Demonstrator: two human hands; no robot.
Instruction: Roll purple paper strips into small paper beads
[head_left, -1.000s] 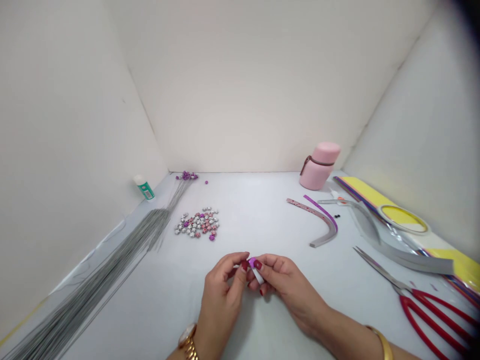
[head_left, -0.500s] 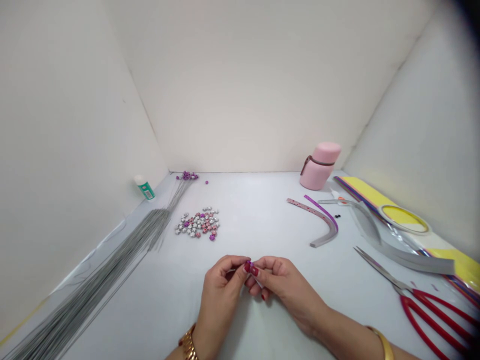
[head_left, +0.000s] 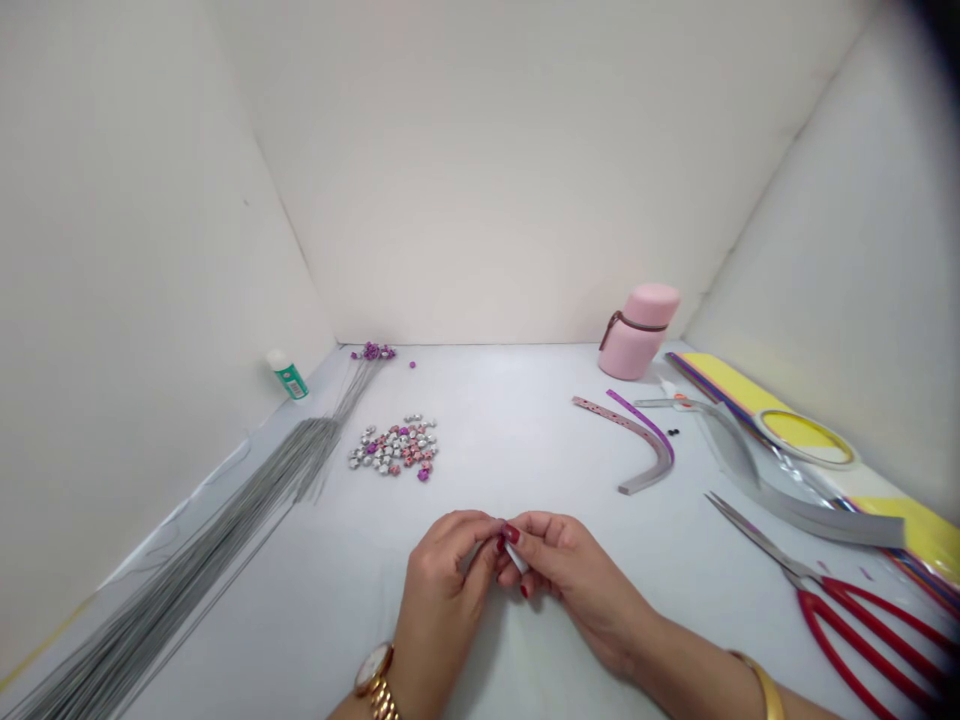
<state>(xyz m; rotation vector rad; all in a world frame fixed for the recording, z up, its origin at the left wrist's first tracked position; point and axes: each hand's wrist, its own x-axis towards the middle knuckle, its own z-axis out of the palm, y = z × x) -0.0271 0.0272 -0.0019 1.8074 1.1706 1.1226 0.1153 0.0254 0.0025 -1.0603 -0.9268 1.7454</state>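
My left hand and my right hand meet low in the middle of the white table, fingertips pinched together on a small folded paper strip. Only a white end of the strip shows between the fingers; the rest is hidden. A gold watch sits on my left wrist and a gold bangle on my right. A heap of small silver, pink and purple paper stars lies beyond my left hand.
A long bundle of thin grey wires runs along the left edge, with a glue bottle behind it. Curved paper strips, a pink bottle, red scissors, a tape ring and coloured paper sheets lie at the right.
The purple part of the strip seen a second ago is now covered by my fingers. My left wrist has turned back so the watch face shows. Both hands stay in place.
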